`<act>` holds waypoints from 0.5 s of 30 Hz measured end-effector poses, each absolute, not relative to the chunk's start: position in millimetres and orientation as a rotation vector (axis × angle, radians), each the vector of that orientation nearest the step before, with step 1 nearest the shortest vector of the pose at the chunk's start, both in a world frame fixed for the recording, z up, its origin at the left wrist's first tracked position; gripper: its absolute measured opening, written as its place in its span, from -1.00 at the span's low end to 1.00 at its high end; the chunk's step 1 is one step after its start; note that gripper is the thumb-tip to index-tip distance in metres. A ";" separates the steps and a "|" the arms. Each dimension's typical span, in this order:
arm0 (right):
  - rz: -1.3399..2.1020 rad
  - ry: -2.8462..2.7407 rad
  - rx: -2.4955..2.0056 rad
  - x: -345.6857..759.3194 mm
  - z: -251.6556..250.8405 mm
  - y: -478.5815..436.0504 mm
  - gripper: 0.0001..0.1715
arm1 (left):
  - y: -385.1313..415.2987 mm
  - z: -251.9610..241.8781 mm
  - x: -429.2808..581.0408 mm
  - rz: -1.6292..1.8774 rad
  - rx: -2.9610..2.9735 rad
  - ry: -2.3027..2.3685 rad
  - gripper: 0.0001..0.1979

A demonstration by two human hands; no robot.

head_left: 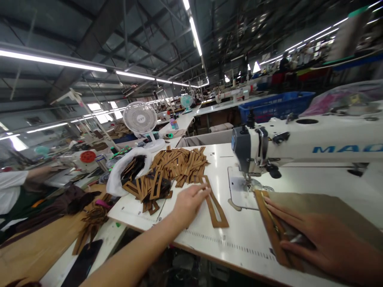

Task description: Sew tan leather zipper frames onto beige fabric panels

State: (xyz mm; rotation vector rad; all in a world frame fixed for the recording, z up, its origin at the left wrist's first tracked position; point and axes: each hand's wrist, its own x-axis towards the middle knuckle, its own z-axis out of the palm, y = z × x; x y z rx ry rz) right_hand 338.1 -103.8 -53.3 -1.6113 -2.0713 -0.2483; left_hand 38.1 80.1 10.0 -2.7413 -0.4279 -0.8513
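Observation:
My left hand [189, 202] has its fingers pinched at the upper part of a brown rectangular frame piece [220, 213] with a long slot, over the white sewing table. At the right, my right hand [317, 237] holds a grey-brown fabric panel [326, 201], whose left edge carries a brown frame with a zipper [273, 223]. A small silvery thing [297, 238] shows between thumb and fingers; its kind is unclear. The panel's upper corner is close to the needle and presser foot of the sewing machine [249, 149].
A heap of brown frame pieces [179, 163] lies left of the machine, beside a white bag [115, 179] with dark pieces. Behind stand a white fan [140, 118] and a blue crate [278, 104]. At far left, a co-worker's arm [42, 173] shows; a dark phone-like slab [83, 263] lies lower left.

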 end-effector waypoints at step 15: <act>-0.083 -2.186 -1.734 330.0 -26.7 -106.8 -0.13 | 32.9 -10.0 64.1 -0.684 -3.016 -0.328 -0.70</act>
